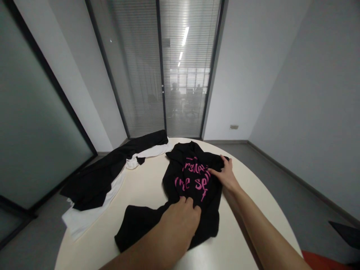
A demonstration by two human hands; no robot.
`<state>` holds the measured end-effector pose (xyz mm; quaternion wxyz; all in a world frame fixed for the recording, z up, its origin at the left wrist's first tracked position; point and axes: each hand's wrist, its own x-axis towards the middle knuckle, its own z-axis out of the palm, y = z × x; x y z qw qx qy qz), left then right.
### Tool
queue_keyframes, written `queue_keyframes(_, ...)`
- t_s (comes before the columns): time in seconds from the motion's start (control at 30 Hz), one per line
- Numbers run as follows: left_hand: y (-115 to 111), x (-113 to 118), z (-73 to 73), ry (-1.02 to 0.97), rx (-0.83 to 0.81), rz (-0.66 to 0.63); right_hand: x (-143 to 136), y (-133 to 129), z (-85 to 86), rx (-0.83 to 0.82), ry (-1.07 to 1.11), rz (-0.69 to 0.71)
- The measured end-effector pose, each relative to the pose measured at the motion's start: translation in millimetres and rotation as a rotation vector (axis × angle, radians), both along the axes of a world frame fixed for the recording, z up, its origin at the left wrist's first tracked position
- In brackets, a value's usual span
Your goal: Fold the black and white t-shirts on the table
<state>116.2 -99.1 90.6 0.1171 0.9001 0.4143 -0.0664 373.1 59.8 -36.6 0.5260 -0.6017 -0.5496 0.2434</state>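
Note:
A black T-shirt (213, 210) with pink lettering lies on the round table, its collar toward the far edge. My left hand (182, 215) presses on its lower middle, fingers curled down into the cloth; the fingertips are mostly hidden. Over by the shirt's right sleeve rests my right hand (225, 173), thumb spread away from the fingers, touching the fabric. At the lower left, a black piece of cloth (137, 223) stretches out from the shirt, partly behind my left forearm.
Black garments (98, 180) and white garments (87, 221) lie along the left side of the table (253, 210). Beyond the far edge stand a glass partition with blinds (185, 105) and a wall. Something red (320, 260) shows at the lower right.

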Motion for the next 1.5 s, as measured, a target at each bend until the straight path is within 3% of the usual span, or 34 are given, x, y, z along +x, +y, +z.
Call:
queue_keyframes(0.1, -4, 1, -3.4, -0.161, -0.13, -0.162, -2, -5, -1.1, -0.071, -0.198, 0.034)
queue_keyframes(0.2, -1, 0, -2.0, -0.216, -0.419, -0.356, 2, -9, 1.2, -0.13, -0.349, -0.028)
queue_keyframes(0.3, 8, -2, 1.9, -0.161, -0.675, -0.373, 10, -12, 5.2, -0.19, -0.401, -0.162)
queue_keyframes(0.33, 11, -3, 2.0, -0.176, -0.658, -0.327, 14, -13, 6.5, -0.208, -0.396, -0.187)
queue_keyframes(0.4, 17, -5, -1.4, -0.226, -0.476, -0.211, 20, -12, 8.8, -0.229, -0.365, -0.199)
queue_keyframes(0.5, 22, -6, -14.2, -0.223, -0.208, -0.107, 26, -11, 12.8, -0.182, -0.234, -0.119)
queue_keyframes(0.73, 45, -6, -45.7, -0.087, 0.006, 0.077, 13, -12, 24.1, 0.023, 0.341, 0.074)
queue_keyframes(0.87, 58, -10, -50.9, -0.088, 0.12, 0.11, 5, -18, 22.5, -0.007, 0.329, 0.272)
queue_keyframes(1.03, 58, -15, -47.4, -0.105, 0.112, 0.04, 2, -28, 20.1, -0.026, -0.043, 0.462)
queue_keyframes(1.17, 55, -15, -42.5, -0.206, 0.048, -0.063, 1, -29, 22.6, 0.004, -0.286, 0.471)
queue_keyframes(1.37, 40, -2, -35.1, -0.418, -0.015, -0.15, 12, -26, 33.0, 0.038, -0.24, 0.336)
queue_keyframes(1.5, 24, 6, -29.3, -0.452, -0.159, -0.279, 28, -21, 30.1, -0.017, -0.227, 0.252)
